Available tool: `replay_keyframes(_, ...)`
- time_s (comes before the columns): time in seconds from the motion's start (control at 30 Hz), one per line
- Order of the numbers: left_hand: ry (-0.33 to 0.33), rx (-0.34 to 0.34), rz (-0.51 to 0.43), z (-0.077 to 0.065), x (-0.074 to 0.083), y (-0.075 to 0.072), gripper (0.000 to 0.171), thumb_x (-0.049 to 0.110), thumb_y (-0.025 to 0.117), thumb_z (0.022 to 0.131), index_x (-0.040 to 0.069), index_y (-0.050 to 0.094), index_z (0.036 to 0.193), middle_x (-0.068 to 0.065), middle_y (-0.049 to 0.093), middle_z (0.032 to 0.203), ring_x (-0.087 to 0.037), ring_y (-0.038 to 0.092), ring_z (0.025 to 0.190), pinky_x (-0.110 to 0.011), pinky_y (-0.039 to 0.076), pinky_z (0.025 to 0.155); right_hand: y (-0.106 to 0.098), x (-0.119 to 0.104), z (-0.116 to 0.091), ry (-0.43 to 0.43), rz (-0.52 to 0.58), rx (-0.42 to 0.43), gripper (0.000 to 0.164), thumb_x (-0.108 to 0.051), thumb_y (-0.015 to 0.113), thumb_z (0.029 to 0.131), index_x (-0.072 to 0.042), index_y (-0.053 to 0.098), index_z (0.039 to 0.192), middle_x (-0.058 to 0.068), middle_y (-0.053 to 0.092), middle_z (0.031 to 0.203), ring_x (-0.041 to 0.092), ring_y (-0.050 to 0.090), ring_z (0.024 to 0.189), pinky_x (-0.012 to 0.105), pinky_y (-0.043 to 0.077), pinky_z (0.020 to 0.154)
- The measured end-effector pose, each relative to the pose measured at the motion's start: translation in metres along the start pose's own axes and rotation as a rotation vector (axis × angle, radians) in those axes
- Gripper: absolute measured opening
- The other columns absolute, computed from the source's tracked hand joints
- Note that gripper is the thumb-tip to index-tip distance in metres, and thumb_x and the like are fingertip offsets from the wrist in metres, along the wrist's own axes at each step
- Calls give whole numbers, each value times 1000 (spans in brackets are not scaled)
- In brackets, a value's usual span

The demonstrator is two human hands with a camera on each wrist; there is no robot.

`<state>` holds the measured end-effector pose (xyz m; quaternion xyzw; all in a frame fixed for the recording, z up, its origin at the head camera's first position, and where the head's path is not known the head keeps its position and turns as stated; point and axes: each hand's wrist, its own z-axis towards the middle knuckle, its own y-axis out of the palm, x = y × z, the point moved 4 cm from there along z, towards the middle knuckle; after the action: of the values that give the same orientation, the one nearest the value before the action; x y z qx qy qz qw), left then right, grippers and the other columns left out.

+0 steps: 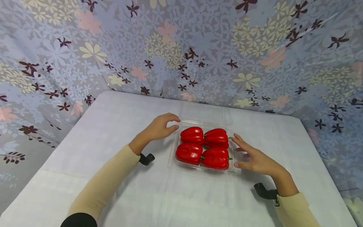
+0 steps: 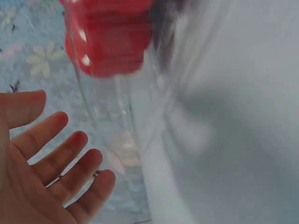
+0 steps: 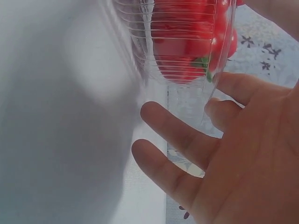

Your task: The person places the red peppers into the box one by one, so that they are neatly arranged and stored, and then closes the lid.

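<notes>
Several red bell peppers (image 1: 215,158) with green stems lie in two rows inside a clear plastic clamshell box (image 1: 232,169). Its transparent lid (image 1: 205,114) is folded back toward the wall. My left hand (image 1: 161,126) hovers by the box's far left corner, thumb and fingers spread; the left wrist view shows a gap between the fingers and the box. To the right of the box is my right hand (image 1: 253,160), fingers extended and apart. In the right wrist view its fingers (image 3: 175,128) are close to the ribbed side wall; whether one touches the rim I cannot tell.
The box stands on a table covered with a white cloth (image 1: 113,116). Behind it hangs a floral-patterned curtain or sheet (image 1: 181,47). A black wrist mount (image 1: 146,159) sits under the left wrist, and another black mount (image 1: 265,191) under the right.
</notes>
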<state>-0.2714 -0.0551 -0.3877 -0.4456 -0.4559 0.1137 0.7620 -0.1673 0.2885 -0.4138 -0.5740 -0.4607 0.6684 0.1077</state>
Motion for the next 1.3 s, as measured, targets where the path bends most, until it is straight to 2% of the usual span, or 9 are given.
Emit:
replay_keyframes(0.23,-262,-29,-113,32,-26,2,41,26,54,100,5,59,135,-13,61,138,-31,61,123,-45,52,102,1,0,0,-1,-12,8,89,-28,72,89,-10,20,159,23,10,166,44,53,128,58,51,96)
replay_keyframes(0.4,-360,5,-172,49,-40,4,43,27,52,101,4,55,138,-15,59,140,-31,59,127,-45,51,104,3,-1,1,-10,-29,19,89,-27,72,89,-11,20,159,24,11,165,44,54,127,57,51,95)
replay_keyframes(0.5,-395,11,-162,56,-46,6,45,27,49,102,3,53,139,-16,57,142,-32,54,131,-45,47,109,3,-1,1,-11,-34,25,88,-27,71,89,-12,20,159,24,11,166,43,54,127,57,51,95)
replay_keyframes(0.63,-434,-22,-148,61,-53,11,47,32,42,105,3,51,141,-16,54,145,-32,49,136,-45,41,115,6,2,1,1,-28,23,88,-29,71,89,-12,20,159,23,10,166,43,54,128,57,51,95)
replay_keyframes(0.73,-449,-27,-181,64,-57,15,49,37,40,105,4,52,141,-16,57,141,-31,52,131,-45,43,113,8,4,1,6,-30,23,89,-30,71,89,-12,19,159,21,10,167,42,54,128,57,52,95)
replay_keyframes(0.9,-469,-22,-265,68,-56,20,50,38,45,103,4,53,139,-16,58,138,-31,57,125,-44,48,108,8,5,1,7,-24,29,89,-29,71,88,-14,19,159,21,10,167,43,53,128,57,52,95)
replay_keyframes(1.17,-486,-37,-277,71,-59,27,48,31,49,103,3,50,142,-17,58,140,-30,62,116,-41,53,99,10,4,1,16,-18,28,89,-29,72,88,-12,20,159,21,10,167,42,53,129,55,52,94)
replay_keyframes(1.3,-485,-33,-286,72,-60,28,48,31,50,103,3,49,142,-17,58,139,-30,62,115,-40,53,99,11,4,1,18,-13,32,89,-28,72,88,-12,20,159,21,10,167,43,53,129,55,52,94)
